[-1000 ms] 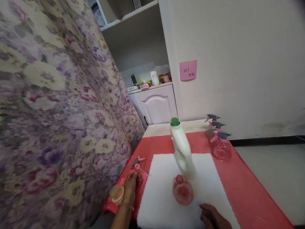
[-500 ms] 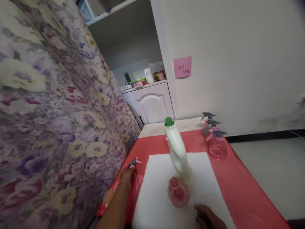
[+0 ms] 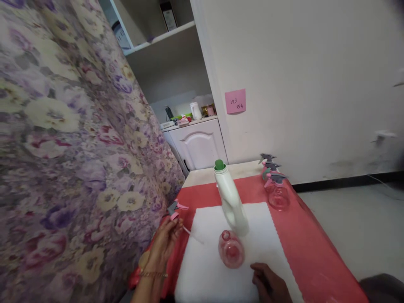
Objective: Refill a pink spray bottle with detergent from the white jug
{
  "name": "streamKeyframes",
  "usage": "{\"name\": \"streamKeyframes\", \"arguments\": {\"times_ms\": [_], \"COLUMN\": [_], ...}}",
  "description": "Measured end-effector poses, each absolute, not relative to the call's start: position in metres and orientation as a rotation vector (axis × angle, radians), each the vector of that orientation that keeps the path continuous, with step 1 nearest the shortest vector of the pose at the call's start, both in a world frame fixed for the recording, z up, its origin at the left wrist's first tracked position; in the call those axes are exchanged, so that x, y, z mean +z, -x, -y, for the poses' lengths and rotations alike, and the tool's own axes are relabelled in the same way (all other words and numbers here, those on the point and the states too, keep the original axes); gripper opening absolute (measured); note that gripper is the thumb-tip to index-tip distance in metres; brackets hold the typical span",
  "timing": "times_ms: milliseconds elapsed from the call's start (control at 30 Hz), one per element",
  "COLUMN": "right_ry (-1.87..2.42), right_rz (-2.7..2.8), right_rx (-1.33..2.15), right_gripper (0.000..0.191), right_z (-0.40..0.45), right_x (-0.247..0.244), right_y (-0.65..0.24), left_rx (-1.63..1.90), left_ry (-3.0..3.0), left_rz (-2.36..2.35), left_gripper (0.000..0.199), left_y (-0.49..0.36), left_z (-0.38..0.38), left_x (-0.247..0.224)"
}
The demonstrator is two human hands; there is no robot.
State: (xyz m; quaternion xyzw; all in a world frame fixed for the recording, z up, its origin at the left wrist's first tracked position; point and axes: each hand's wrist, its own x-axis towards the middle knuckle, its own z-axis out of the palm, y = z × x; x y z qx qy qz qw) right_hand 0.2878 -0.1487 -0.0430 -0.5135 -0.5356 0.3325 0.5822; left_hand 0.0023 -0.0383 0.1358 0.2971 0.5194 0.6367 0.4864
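In my left hand is a pink and grey spray nozzle, gripped near its collar, with its pale dip tube slanting out over the cloth. My right hand rests low over the white cloth, fingers curled and apart from any object; whether something is inside them I cannot make out. Between the hands stands a clear pink bottle with its neck uncovered. Just behind it is a tall pale-green jug with a green top.
Several spray bottles with grey and pink heads line the right rear of the red-covered table. A floral curtain hangs close on the left. Behind are a white cabinet and a wall with a pink note.
My left hand has lifted the spray nozzle off the red cover and turned it, bringing the tube over the white cloth. My right hand stays near the pink bottle. The view has shifted slightly.
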Motion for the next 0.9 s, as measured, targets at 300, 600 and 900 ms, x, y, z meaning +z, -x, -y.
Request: {"name": "streamKeyframes", "arguments": {"times_ms": [300,600,900], "right_ry": [1.162,1.119,1.135], "right_rz": [1.324,1.338,1.335], "right_rx": [0.846,0.87,0.864], "right_gripper": [0.041,0.04,0.045], "right_z": [0.147,0.141,0.142], "right_x": [-0.041,-0.052,-0.048], "right_y": [-0.292,-0.29,-0.29], "left_rx": [1.693,1.552,1.417], "left_ry": [-0.954,-1.464,-1.558], "left_rz": [-0.966,-1.233,-1.316], "left_gripper": [0.025,0.028,0.027], "left_y": [-0.061,-0.113,-0.122], "left_z": [0.079,0.1,0.101], "left_x": [0.206,0.21,0.188]}}
